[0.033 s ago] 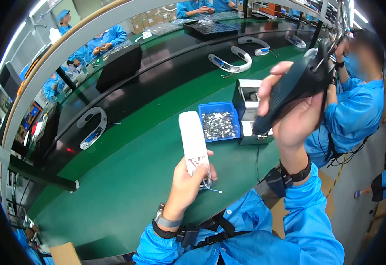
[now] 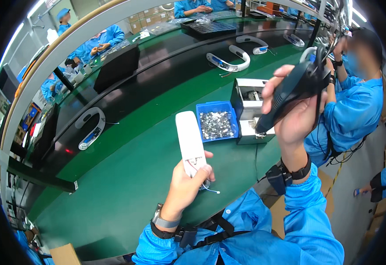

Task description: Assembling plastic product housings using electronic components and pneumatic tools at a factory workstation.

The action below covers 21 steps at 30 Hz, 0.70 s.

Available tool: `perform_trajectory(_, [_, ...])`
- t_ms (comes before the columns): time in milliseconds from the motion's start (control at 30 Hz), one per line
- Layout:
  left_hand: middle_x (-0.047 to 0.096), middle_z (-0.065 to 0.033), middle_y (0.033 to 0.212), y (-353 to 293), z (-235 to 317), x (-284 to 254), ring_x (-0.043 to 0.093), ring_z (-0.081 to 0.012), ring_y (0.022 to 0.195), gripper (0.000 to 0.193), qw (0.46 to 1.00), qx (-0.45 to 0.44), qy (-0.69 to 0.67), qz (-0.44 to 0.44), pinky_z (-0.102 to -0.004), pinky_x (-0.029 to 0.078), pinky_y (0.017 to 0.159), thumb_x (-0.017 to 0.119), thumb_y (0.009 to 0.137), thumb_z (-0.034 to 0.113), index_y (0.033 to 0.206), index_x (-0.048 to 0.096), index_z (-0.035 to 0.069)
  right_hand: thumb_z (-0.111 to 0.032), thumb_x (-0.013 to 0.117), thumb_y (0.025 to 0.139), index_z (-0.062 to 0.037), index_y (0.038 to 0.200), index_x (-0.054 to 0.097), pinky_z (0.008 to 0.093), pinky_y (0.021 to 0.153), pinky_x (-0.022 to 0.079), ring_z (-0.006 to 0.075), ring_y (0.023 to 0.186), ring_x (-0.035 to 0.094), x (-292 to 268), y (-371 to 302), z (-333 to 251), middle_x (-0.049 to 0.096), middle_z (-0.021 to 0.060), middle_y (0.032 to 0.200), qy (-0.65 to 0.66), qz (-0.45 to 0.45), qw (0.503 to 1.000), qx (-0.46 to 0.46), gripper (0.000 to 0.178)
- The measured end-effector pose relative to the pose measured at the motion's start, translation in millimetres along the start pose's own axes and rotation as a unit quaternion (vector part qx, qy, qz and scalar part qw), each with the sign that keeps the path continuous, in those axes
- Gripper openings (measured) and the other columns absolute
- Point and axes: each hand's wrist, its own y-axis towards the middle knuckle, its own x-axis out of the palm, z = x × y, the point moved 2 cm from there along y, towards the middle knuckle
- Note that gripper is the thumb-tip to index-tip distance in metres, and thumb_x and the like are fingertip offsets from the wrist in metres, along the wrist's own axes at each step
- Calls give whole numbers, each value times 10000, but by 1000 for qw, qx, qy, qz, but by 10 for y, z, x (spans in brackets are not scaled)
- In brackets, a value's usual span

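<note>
My left hand (image 2: pixel 187 179) is closed around the lower end of a white, curved plastic housing (image 2: pixel 190 137), holding it upright over the green bench. A small recess shows near my thumb, and a thin wire with a white plug hangs below. My right hand (image 2: pixel 296 115) grips a dark electric screwdriver (image 2: pixel 292 90), tilted down to the left. The driver's tip is over the front of a black-and-white screw feeder (image 2: pixel 251 118); I cannot tell whether it touches. Left of the feeder sits a blue tray (image 2: pixel 216 104) full of small metal parts.
Several white U-shaped housings (image 2: pixel 235 68) lie along the dark conveyor belt (image 2: pixel 168 70) beyond the green bench (image 2: pixel 126 190). A co-worker (image 2: pixel 356 104) in blue stands close on the right. A metal rack rail (image 2: pixel 76 37) arches overhead at the left.
The view has shifted very slightly. Both hands keep their hold, and the screwdriver's tip stays over the feeder's front.
</note>
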Motion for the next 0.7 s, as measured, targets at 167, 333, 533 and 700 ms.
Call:
perform_trajectory(167, [635, -71, 823, 0, -37, -21, 614, -141, 766, 270, 999, 13, 2, -33, -280, 496, 708, 590, 966, 117, 1185, 536, -30, -842, 303, 847, 10, 1148, 502, 232, 506, 461, 153, 559, 584, -494, -273, 293, 621, 144, 822, -107, 27, 994, -25, 926])
perform_trajectory(333, [631, -81, 811, -13, -47, -14, 617, -154, 756, 264, 1000, 9, 0, -19, -294, 504, 713, 600, 957, 118, 1164, 532, -31, -870, 347, 808, -10, 1140, 506, 226, 547, 474, 144, 604, 598, -598, -370, 452, 627, 132, 838, -96, 44, 994, 19, 936])
perform_trajectory(533, [634, -91, 811, -39, -67, -33, 622, -164, 751, 227, 1000, 8, -7, -6, -309, 515, 711, 592, 950, 91, 1134, 535, -29, -874, 346, 803, -11, 1126, 517, 226, 555, 476, 148, 608, 605, -674, -400, 577, 631, 134, 843, -87, 44, 995, 6, 937])
perform_trajectory(700, [635, -92, 815, -30, -78, -27, 624, -164, 753, 227, 1000, 6, -9, -6, -305, 514, 711, 601, 945, 91, 1127, 539, -29, -881, 339, 799, -8, 1118, 525, 231, 538, 472, 152, 596, 604, -697, -425, 613, 631, 131, 821, -89, 64, 994, 17, 947])
